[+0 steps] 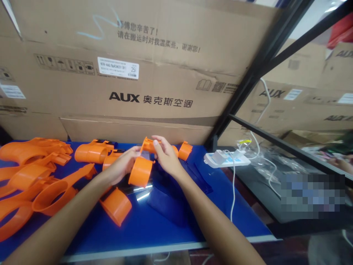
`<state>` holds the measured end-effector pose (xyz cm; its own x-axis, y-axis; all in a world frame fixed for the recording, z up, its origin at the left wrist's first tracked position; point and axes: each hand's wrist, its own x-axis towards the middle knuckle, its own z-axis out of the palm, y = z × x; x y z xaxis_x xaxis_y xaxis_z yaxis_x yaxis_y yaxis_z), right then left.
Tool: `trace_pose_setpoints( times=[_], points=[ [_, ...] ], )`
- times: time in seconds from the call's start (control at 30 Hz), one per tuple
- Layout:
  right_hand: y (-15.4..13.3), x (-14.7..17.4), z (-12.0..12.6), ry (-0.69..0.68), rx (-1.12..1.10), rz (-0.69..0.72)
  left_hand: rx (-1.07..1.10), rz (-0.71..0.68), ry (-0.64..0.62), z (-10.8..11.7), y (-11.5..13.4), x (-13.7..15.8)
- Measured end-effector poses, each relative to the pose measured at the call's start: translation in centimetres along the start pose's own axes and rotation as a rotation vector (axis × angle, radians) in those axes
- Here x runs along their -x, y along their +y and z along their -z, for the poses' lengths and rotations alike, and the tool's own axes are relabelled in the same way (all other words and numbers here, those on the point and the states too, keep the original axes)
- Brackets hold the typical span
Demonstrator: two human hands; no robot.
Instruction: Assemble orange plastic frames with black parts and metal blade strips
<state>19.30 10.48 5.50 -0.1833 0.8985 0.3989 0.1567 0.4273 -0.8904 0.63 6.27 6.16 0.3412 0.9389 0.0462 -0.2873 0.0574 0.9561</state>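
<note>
Over the blue tabletop, my right hand grips an orange plastic part with thumb and fingers. My left hand is closed at the left end of that same part; its fingertips are partly hidden. Just below my hands is an orange ring-shaped piece; I cannot tell whether it joins the held part. Another orange ring lies nearer the front, and a smaller orange ring sits behind my right hand. Orange cylindrical pieces with black clips lie left of my left hand.
Several orange ring parts with handles are heaped at left. Dark blue translucent sheets lie under my right forearm. To the right are a white power strip with cables and a black metal frame. A cardboard box walls the back.
</note>
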Motion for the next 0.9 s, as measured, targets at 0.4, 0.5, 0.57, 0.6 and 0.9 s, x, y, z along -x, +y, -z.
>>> trace_pose_setpoints(
  times=[0.4, 0.5, 0.57, 0.6, 0.9],
  points=[
    [-1.5, 4.6, 2.1, -0.685, 0.564, 0.336, 0.259, -0.059, 0.14, 1.1, 0.0, -0.2],
    [-1.5, 5.5, 1.1, -0.749, 0.62, 0.329, 0.248, -0.052, 0.165, 1.3, 0.0, -0.3],
    [-1.2, 5.8, 0.4, -0.761, 0.641, 0.325, 0.259, -0.032, 0.171, 1.3, -0.1, -0.3],
    [-1.1, 5.8, 0.2, -0.767, 0.644, 0.33, 0.266, -0.029, 0.165, 1.3, -0.2, -0.3],
    [-1.3, 5.6, -0.4, -0.802, 0.619, 0.412, 0.296, -0.067, 0.131, 1.2, -0.6, -0.3]
  ],
)
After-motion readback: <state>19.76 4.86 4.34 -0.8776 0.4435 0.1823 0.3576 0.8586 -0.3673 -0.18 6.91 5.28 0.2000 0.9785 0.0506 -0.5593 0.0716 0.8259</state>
